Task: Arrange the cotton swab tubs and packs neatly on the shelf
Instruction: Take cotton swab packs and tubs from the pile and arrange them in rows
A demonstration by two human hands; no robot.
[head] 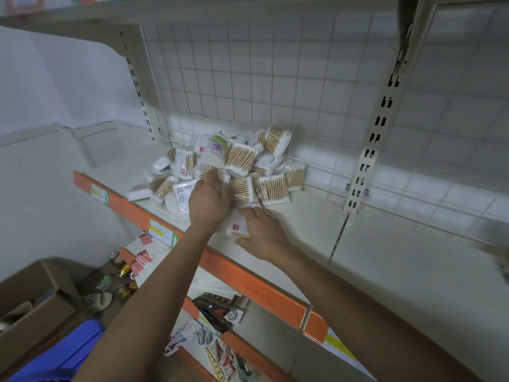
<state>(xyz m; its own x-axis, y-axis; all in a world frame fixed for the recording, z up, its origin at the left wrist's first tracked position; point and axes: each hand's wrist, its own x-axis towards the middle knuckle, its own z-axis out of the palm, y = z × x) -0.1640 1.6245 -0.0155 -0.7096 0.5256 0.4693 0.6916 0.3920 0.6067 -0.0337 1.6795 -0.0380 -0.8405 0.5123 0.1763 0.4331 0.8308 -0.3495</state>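
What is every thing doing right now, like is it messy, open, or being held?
left grip: reaching into the heap, touching packs; fingers mostly hidden.
right grip: fingers straight, resting on the red-labelled pack.
red-labelled pack: lying flat near the shelf's front edge.
cotton swab packs: jumbled heap, not lined up.
tub: tilted on the heap.
cardboard box: flaps open.

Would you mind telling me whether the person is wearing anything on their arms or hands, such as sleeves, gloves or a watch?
Nothing worn shows: both arms are bare of sleeves as far as the frame reaches, and the left hand and right hand carry no gloves, watch or rings.
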